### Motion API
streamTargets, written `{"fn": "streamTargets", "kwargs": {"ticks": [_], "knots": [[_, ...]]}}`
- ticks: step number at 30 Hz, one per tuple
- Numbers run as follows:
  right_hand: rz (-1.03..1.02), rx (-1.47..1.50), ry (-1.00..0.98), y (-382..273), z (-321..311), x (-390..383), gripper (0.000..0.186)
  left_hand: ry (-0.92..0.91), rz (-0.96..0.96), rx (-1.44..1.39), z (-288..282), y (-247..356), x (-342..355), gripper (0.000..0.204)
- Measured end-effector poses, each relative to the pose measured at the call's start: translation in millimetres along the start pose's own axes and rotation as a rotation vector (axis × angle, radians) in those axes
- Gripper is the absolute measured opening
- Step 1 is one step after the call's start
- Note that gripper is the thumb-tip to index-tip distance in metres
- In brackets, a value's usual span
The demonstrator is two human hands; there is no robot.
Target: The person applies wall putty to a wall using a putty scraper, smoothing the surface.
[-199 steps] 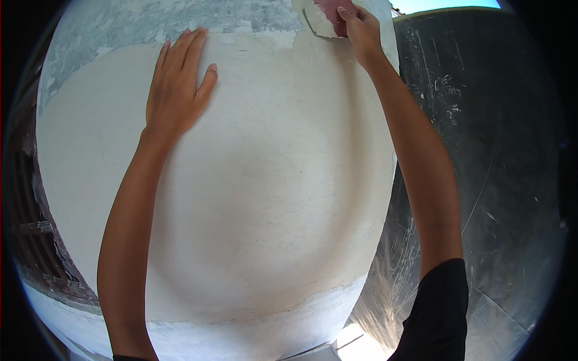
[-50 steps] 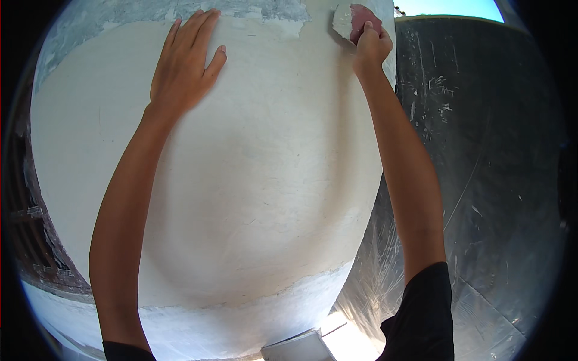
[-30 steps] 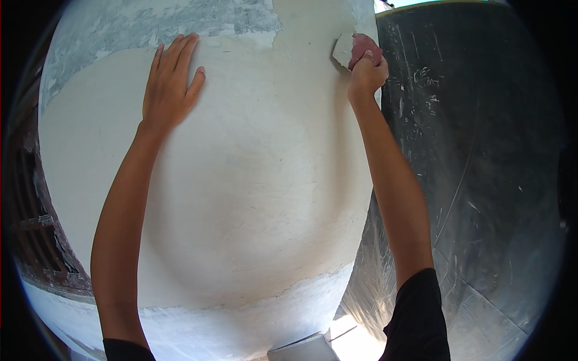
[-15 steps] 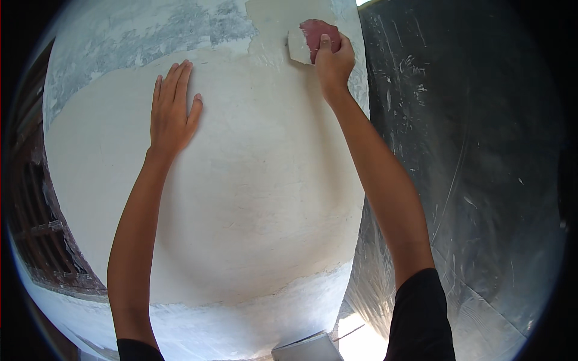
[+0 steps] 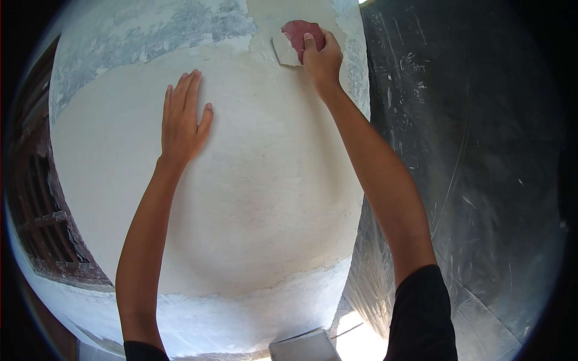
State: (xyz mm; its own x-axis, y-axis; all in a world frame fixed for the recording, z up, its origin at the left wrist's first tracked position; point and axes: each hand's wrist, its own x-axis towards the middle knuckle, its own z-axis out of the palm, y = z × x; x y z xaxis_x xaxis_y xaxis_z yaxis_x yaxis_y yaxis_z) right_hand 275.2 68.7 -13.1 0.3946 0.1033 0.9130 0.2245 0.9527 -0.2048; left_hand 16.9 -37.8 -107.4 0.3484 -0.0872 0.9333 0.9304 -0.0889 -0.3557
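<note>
1. Shifted leftward since the frame one second earlier, the red spreader [image 5: 295,41] now stands in from the right edge of the wall [image 5: 253,162], nearer the grey patch [image 5: 150,42].
2. Boxlike grey object [image 5: 306,348] at the lower edge, cut off by the frame; whether it is a container, and what it may hold, cannot be told.
3. Right hand [image 5: 325,59]: raised on an extended forearm, fingers closed around the spreader, thumb lying across its red face.
4. Left hand [image 5: 182,117]: flat against the wall, grasping nothing; fingers straight and pointing up, thumb spread apart.
5. Spreader: thin, angular plate, its left part coated with pale paste.
6. Wall: smooth beige coat, mottled grey above, whitish band below; brown slatted frame [image 5: 45,198] at left, scuffed dark sheet [image 5: 481,150] at right.
</note>
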Motion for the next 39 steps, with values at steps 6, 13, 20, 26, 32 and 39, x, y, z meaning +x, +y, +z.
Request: {"fn": "streamTargets", "kwargs": {"ticks": [6,13,20,26,32,39], "knots": [[0.204,-0.056,0.163,1.2,-13.1,8.7,0.031,-0.05,-0.025,0.0,-9.3,1.0,-14.3,0.059],[-0.007,-0.152,0.064,3.3,-6.1,0.4,0.034,-0.068,-0.057,0.016,-15.0,-1.1,-24.0,0.059],[0.386,-0.119,0.302,43.5,-66.7,-1.5,0.035,-0.152,-0.069,0.016,-25.1,5.6,-51.2,0.06],[0.359,0.001,0.331,98.9,-143.4,-51.4,0.039,-0.233,-0.03,-0.061,-27.7,42.0,-69.0,0.062],[0.646,0.25,0.116,72.1,-200.2,-160.4,0.03,-0.279,-0.028,-0.182,-22.9,83.9,-98.0,0.062],[1.022,0.328,0.011,13.9,-257.8,-311.6,0.024,-0.36,-0.058,-0.488,-39.6,131.3,-152.8,0.059]]}}
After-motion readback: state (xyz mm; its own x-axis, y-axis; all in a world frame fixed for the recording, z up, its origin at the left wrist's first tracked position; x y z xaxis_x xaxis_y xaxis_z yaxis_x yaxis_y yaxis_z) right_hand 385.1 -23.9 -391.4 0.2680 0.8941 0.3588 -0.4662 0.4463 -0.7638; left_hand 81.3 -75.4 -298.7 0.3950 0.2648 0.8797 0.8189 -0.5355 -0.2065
